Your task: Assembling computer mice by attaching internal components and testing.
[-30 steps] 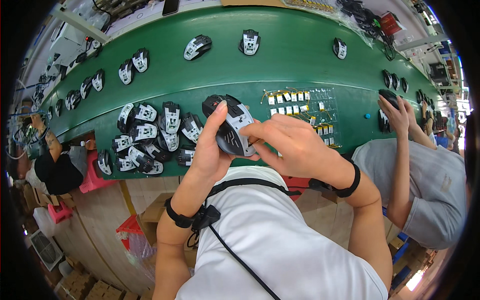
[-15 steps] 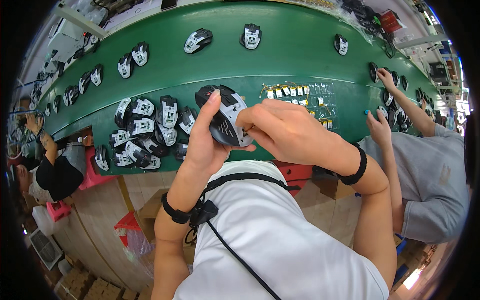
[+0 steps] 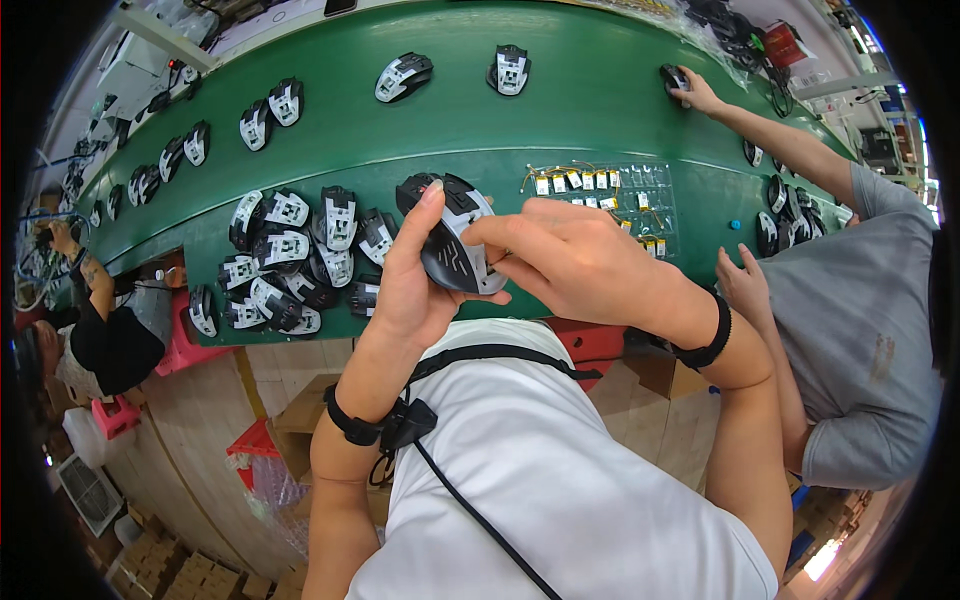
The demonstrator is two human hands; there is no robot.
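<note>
My left hand (image 3: 412, 262) is wrapped round a black and silver computer mouse (image 3: 452, 252), tilted up above the table edge, its thumb along the upper side. My right hand (image 3: 570, 250) has its thumb and index finger bent together at the silver part of this mouse. Whatever lies between those fingertips is hidden. Left of my hands a pile of similar mice (image 3: 338, 218) lies on the green table, white insides showing. To the right, a clear plastic tray (image 3: 655, 205) carries several small silver battery packs (image 3: 573, 180) with thin wires.
Along the far green belt (image 3: 600, 110) stand spaced-out mice (image 3: 511, 70). At right a co-worker in grey (image 3: 850, 350) has one hand (image 3: 700, 95) on a mouse there. More mice (image 3: 795, 215) cluster before them. Another person (image 3: 120, 330) sits far left. Cardboard boxes (image 3: 305, 410) stand below the table.
Mice on the far belt have shifted slightly right. The co-worker's far hand has moved left onto a belt mouse, and their other hand has lowered. My hands stay almost in place.
</note>
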